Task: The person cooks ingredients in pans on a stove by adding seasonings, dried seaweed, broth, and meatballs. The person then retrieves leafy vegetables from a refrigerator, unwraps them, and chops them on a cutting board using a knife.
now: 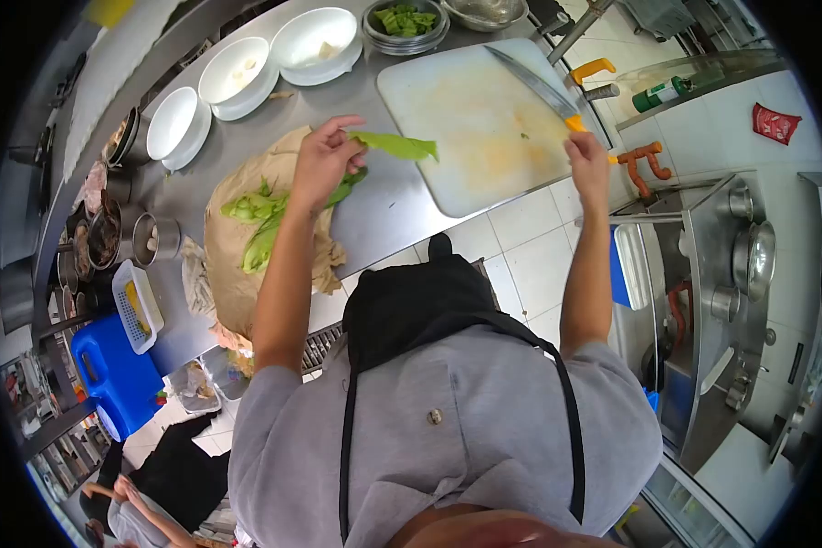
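Note:
My left hand [322,164] is closed on a green leaf [397,145], which sticks out to the right toward the cutting board. Beneath that wrist, more leafy greens [263,233] lie on crumpled brown paper [224,265]. The white cutting board [457,119] carries yellowish stains and a tiny green scrap. At its right edge my right hand [588,166] grips a knife [532,84] by its yellow handle. The blade points away to the far left, over the board; whether it touches the surface I cannot tell.
Along the back stand white bowls [181,128] and a bowl of cut greens [404,20]. Metal pots [158,239], a white basket [140,315] and a blue jug [117,370] sit at left. Another person [146,511] is at lower left. Orange pipes [644,169] stand right.

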`<state>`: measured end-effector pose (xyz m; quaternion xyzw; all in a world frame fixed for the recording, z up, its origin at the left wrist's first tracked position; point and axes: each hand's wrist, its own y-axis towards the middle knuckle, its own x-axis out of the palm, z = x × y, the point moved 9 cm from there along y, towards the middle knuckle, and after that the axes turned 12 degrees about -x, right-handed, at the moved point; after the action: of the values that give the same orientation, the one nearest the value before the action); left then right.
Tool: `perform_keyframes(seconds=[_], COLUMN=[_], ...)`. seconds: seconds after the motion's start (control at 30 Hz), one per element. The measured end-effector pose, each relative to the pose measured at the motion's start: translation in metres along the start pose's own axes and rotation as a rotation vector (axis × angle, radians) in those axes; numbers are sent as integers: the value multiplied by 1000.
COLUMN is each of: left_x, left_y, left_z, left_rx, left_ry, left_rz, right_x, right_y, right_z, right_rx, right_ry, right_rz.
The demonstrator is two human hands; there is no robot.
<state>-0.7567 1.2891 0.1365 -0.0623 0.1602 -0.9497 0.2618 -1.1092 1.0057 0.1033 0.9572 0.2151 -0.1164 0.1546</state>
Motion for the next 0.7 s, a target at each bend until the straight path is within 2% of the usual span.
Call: perform_keyframes(seconds=[0.07,0.1,0.17,0.23,0.3,0.33,0.4,0.47,0.5,0.53,0.57,0.63,0.67,0.7], left_x=[34,47,49,28,-32,-69,-126,-180,-205,-216,-208,-202,-204,-206], left_y=[17,22,22,14,-14,-33,-56,-66,-65,-57,-53,-55,-41,-27], left_z=[1,-5,-5,-11,-8,-17,-10,-21,-36,-47,-38,-15,-12,-14], left_rx=[-68,-138,-132,-135,16,-1,39,87,102,118,141,91,77,63], left_ry=[-87,-184,-224,-283,-203,-208,334,509,665,823,825,1086,1067,1047], left_rz=[-25,-57,2,108,264,337,385,438,324,203,179,344,382,422], right_x=[-38,-43,-52,-55,-43,-40,-34,-36,-30,-24,-16,15,38,70], right_y=[10,11,19,33,37,40,47,57,60,62,64,80,85,91], right_z=[-15,-9,1,13,22,26,32,34,29,24,17,4,-1,-20], right_rx=[-320,-321,-298,-347,-411,-416,-325,-267,-331,-388,-417,-474,-499,-350], right_ry=[-772,-762,-898,-906,-821,-763,-735,-762,-796,-833,-844,-814,-773,-561], right_rz=[-7,-17,-5,-42,-101,-90,-95,-89,-85,-81,-67,-68,-92,-177])
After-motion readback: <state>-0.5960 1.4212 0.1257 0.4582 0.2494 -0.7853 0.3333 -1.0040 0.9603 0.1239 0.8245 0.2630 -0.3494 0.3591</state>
